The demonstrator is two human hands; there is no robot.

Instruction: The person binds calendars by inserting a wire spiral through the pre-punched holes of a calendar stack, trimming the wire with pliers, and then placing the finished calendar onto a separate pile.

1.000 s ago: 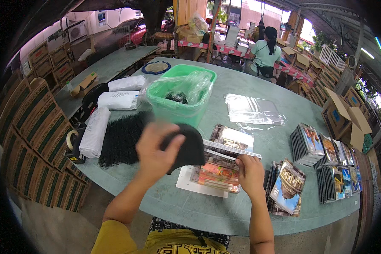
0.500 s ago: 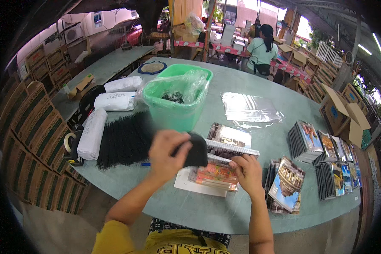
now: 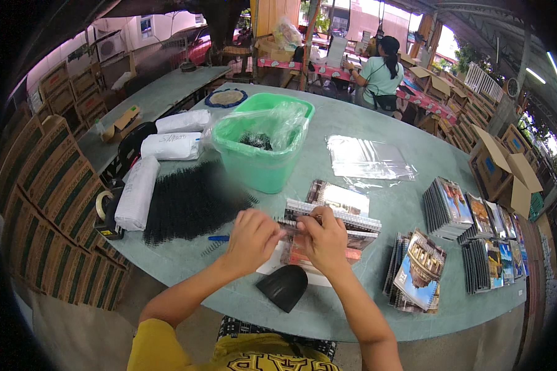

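My left hand is closed in a pinch on a black spiral binding coil, whose loose end sticks out to the left. Beside it my right hand pinches the left end of a small notebook's edge, partly hidden by the fingers. Just behind lie spiral-bound notebooks with picture covers. Below the hands, a curved black pad-like piece rests on the table, untouched. Under the right hand a reddish printed cover shows in part. A blue pen lies left of my left hand.
Many black coils are spread at the left, near white wrapped bundles. A green bin stands behind. Clear plastic sleeves lie at the back; notebook stacks fill the right. Another person works far off.
My left hand has let go of the curved black piece, which now lies on the table. Both hands have come together at the notebook's left end, the right one moving left.
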